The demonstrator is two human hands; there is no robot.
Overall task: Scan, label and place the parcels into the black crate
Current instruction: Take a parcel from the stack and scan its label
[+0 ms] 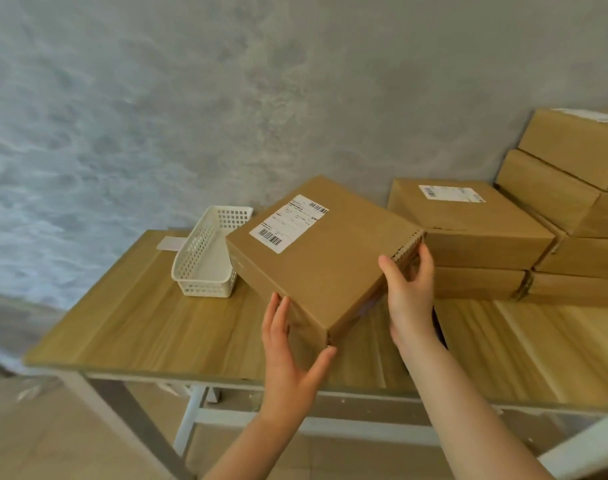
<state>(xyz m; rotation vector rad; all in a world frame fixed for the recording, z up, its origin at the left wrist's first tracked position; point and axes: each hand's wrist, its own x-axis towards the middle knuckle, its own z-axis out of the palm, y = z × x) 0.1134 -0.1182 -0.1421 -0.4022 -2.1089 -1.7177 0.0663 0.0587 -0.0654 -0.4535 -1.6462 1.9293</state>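
I hold a flat brown cardboard parcel [325,261] tilted above the wooden table [133,327]. A white shipping label [288,223] with barcodes sits on its top face near the far left corner. My left hand [290,355] grips the parcel's near corner, fingers up its left side and thumb on the right of the corner. My right hand [411,292] grips the right edge, thumb on top and fingers curled over the corrugated end. The black crate is out of view.
A white perforated plastic basket [205,258] stands on the table just left of the parcel. A stack of brown parcels [475,237] fills the back right, rising higher at the far right [572,174]. A grey wall stands behind. White table legs show below.
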